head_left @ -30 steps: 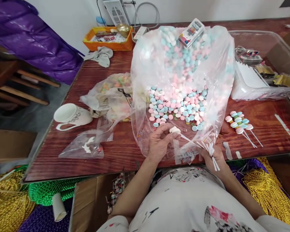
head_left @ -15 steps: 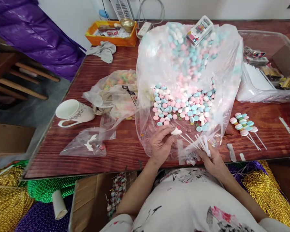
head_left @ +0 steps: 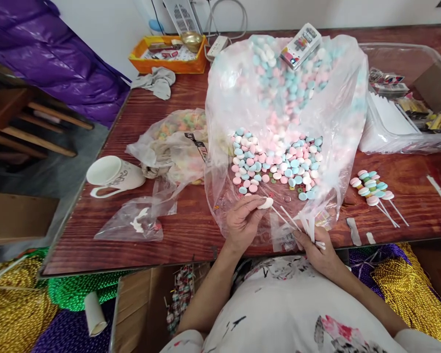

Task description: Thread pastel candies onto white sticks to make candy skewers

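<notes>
My left hand (head_left: 243, 221) pinches a white candy (head_left: 266, 203) between thumb and fingers, near the front of the plastic bag. One white stick (head_left: 281, 216) reaches from that candy toward my right hand (head_left: 320, 249). My right hand is closed round several white sticks (head_left: 309, 226), which fan out above the table's front edge. Behind my hands lie many pink, blue and white candies (head_left: 275, 162) in the open clear bag (head_left: 220, 103). To the right, several candy skewers (head_left: 375, 189) rest on the wooden table.
A white mug (head_left: 115, 174), a bag of colourful candy (head_left: 180, 125) and a small clear bag (head_left: 117, 220) stand or lie at left. Behind are an orange tray (head_left: 169, 66) and a small box (head_left: 300, 46). A clear bin (head_left: 397, 143) is at right.
The white candy now meets the end of one stick. My right hand has turned a little, and the sticks in it have shifted. The whole view has moved slightly.
</notes>
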The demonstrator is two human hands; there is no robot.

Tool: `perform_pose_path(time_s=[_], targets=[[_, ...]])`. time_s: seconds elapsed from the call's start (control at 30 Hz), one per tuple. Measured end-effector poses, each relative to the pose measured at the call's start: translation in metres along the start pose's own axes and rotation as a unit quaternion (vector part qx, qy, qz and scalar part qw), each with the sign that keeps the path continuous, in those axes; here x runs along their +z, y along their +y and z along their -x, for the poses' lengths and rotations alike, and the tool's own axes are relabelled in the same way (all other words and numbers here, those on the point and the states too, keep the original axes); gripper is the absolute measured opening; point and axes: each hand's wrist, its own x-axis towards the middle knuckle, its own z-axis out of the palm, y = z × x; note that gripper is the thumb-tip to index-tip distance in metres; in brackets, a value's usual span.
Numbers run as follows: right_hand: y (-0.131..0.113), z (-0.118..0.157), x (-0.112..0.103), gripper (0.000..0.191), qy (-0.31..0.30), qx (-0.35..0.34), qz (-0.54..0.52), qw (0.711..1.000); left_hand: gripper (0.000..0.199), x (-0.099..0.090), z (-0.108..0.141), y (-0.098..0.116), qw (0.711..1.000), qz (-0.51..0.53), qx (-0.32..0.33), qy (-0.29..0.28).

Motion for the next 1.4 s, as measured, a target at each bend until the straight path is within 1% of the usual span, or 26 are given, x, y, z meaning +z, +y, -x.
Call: perform_pose_path(time_s=[0.07, 0.1, 0.17, 0.2, 0.23, 0.3, 0.4, 0.47, 0.57, 0.63, 0.7, 0.77, 0.93, 1.0, 1.07, 1.13, 1.2, 1.27, 1.33, 1.4], targets=[[0.002, -0.001, -0.003, 0.018, 0.017, -0.017, 0.017, 1.000, 0.022, -0.002, 0.000, 0.001, 0.994, 0.090, -0.057, -0.011], [0.003, -0.001, -0.005, 0.017, 0.023, -0.028, 0.028, 0.999, 0.020, -0.002, 0.000, 0.001, 0.989, 0.119, -0.084, -0.013], [0.002, -0.001, -0.008, 0.016, 0.011, -0.052, 0.060, 0.997, 0.016, -0.003, 0.000, 0.003, 0.986, 0.120, -0.115, -0.003], [0.001, -0.001, -0.009, 0.018, -0.004, -0.063, 0.078, 0.995, 0.015, -0.003, 0.000, 0.003, 0.989, 0.097, -0.113, 0.008], [0.000, -0.001, -0.011, 0.022, -0.019, -0.074, 0.096, 0.992, 0.013, -0.002, -0.001, 0.004, 0.993, 0.067, -0.100, 0.019], [-0.004, -0.001, -0.013, 0.036, -0.041, -0.094, 0.130, 0.986, 0.016, -0.002, -0.001, 0.005, 0.998, 0.016, -0.048, 0.035], [-0.006, -0.001, -0.014, 0.048, -0.049, -0.111, 0.151, 0.981, 0.026, -0.001, 0.000, 0.004, 0.998, -0.039, 0.037, 0.042], [-0.005, 0.000, -0.014, 0.051, -0.050, -0.117, 0.153, 0.980, 0.030, -0.001, 0.001, 0.003, 0.994, -0.078, 0.075, 0.031], [-0.002, 0.002, -0.016, 0.053, -0.047, -0.131, 0.162, 0.977, 0.033, 0.001, 0.004, 0.003, 0.986, -0.124, 0.113, -0.014], [0.001, 0.003, -0.016, 0.052, -0.044, -0.136, 0.159, 0.977, 0.036, 0.003, 0.006, 0.003, 0.983, -0.125, 0.128, -0.039], [0.003, 0.005, -0.015, 0.049, -0.041, -0.129, 0.143, 0.980, 0.038, 0.005, 0.008, 0.003, 0.986, -0.101, 0.127, -0.042], [0.004, 0.007, -0.012, 0.044, -0.024, -0.114, 0.124, 0.985, 0.038, 0.008, 0.009, 0.001, 0.991, -0.075, 0.110, -0.024], [0.001, 0.011, 0.003, 0.021, 0.056, -0.078, 0.054, 0.994, 0.030, 0.009, 0.012, -0.003, 0.998, -0.030, 0.029, 0.051], [0.001, 0.012, 0.008, 0.020, 0.072, -0.052, 0.020, 0.996, 0.028, 0.010, 0.012, -0.002, 0.998, -0.009, 0.017, 0.058], [0.003, 0.013, 0.012, 0.022, 0.078, -0.027, -0.017, 0.996, 0.025, 0.012, 0.014, -0.001, 0.999, 0.009, 0.000, 0.054], [0.008, 0.015, 0.016, 0.023, 0.073, -0.003, -0.059, 0.996, 0.019, 0.016, 0.015, -0.001, 0.996, 0.046, -0.047, 0.068], [0.014, 0.016, 0.019, 0.024, 0.055, 0.023, -0.103, 0.993, 0.017, 0.021, 0.017, 0.000, 0.981, 0.119, -0.115, 0.102], [0.019, 0.017, 0.023, 0.025, 0.039, 0.046, -0.148, 0.987, 0.019, 0.026, 0.017, 0.002, 0.956, 0.202, -0.170, 0.128], [0.022, 0.016, 0.029, 0.026, 0.033, 0.056, -0.188, 0.980, 0.020, 0.031, 0.015, 0.006, 0.937, 0.253, -0.199, 0.134], [0.023, 0.015, 0.033, 0.027, 0.034, 0.056, -0.216, 0.974, 0.022, 0.033, 0.014, 0.011, 0.930, 0.271, -0.208, 0.135]])
